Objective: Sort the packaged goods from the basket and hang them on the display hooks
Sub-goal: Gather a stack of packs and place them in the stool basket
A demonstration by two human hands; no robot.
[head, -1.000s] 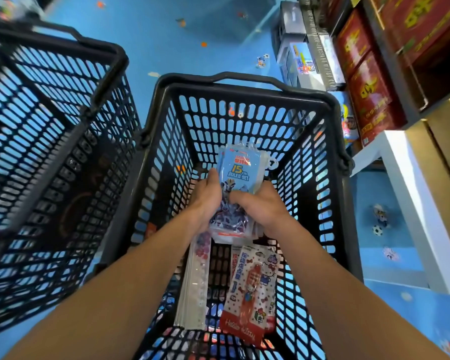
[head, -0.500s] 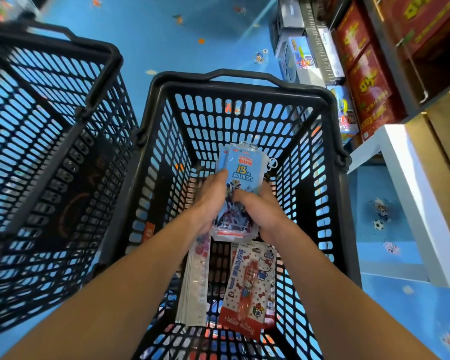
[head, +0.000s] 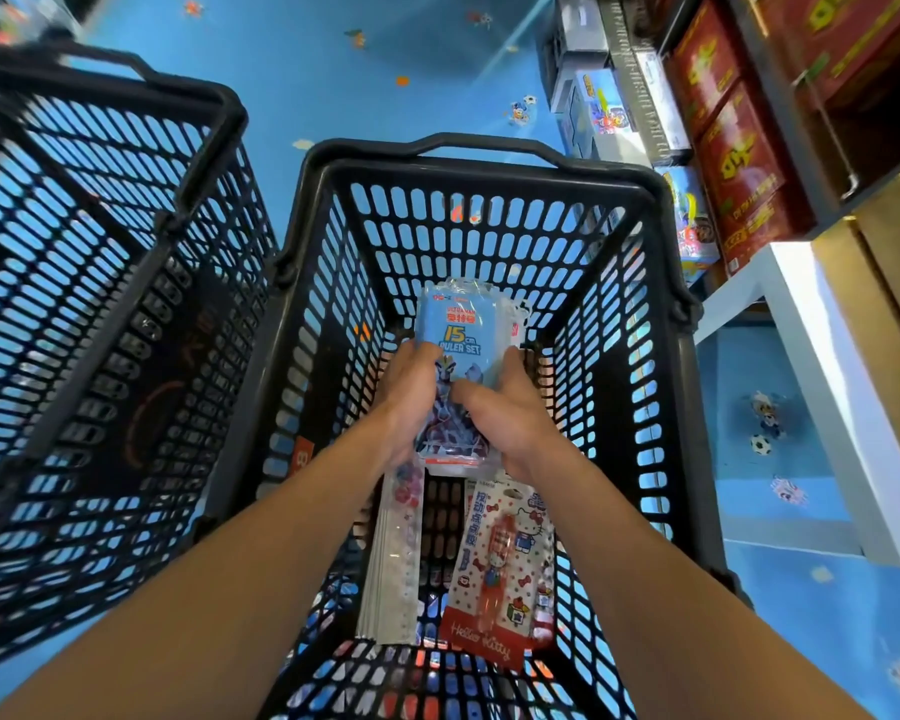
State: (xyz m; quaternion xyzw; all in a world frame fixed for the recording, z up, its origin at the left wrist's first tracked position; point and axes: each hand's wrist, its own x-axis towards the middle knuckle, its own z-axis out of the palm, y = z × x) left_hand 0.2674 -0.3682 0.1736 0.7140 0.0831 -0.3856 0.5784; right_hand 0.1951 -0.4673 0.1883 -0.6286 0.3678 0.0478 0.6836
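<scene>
ITEM: stack of glossy blue plastic ruler-set packets (head: 461, 335), held inside black plastic mesh basket (head: 489, 154) | GRIP: clasped from both sides by left hand (head: 411, 402) and right hand (head: 513, 415) | RISK: probable fanning and slippage of loose packets under side squeeze; possible snagging of top tabs on mesh during lift

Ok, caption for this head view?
The left hand and right hand hold a stack of blue ruler-set packs inside the black basket, above a Hello Kitty pack.
</scene>
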